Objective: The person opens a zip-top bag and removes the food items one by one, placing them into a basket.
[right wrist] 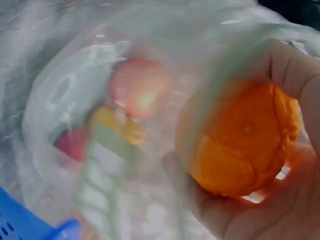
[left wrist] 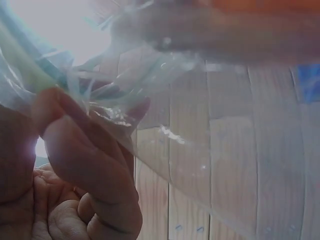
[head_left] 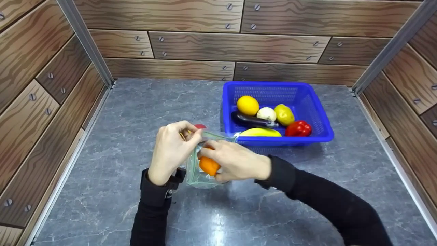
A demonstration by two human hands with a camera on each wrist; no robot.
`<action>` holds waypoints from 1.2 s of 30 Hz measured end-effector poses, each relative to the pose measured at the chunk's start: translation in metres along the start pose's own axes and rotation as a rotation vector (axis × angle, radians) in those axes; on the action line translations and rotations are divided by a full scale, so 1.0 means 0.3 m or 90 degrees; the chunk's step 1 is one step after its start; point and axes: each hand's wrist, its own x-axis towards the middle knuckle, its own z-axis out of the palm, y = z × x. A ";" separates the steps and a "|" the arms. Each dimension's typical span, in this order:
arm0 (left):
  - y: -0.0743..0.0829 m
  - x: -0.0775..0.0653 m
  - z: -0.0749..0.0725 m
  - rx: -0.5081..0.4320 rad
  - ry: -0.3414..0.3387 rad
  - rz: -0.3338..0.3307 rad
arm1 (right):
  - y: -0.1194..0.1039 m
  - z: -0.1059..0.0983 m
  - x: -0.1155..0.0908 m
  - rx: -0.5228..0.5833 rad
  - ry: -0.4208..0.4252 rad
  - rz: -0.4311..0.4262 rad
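My left hand pinches the rim of a clear zip bag with green edging between thumb and fingers; the left wrist view shows the film stretching away from the fingertips. My right hand holds a round orange fruit with creased skin at the bag's mouth, with the bag's edge crossing partly in front of it. Through the film in the right wrist view appear a red-and-yellow apple-like fruit, a yellow piece and a red one, all blurred.
A blue basket stands right of the bag, holding an eggplant, a banana, a red bell pepper, and several other items. A red round thing shows behind my left fingers. Wood-patterned walls enclose the grey table.
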 end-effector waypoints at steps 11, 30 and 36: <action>0.007 0.000 0.003 0.022 0.009 -0.001 | 0.037 -0.247 -0.147 0.053 0.018 0.054; 0.007 -0.003 0.003 0.015 0.005 0.001 | 0.486 -0.188 -0.140 0.022 -0.011 0.263; 0.008 -0.001 0.000 0.014 0.005 0.000 | 0.550 -0.128 -0.102 0.019 -0.076 0.264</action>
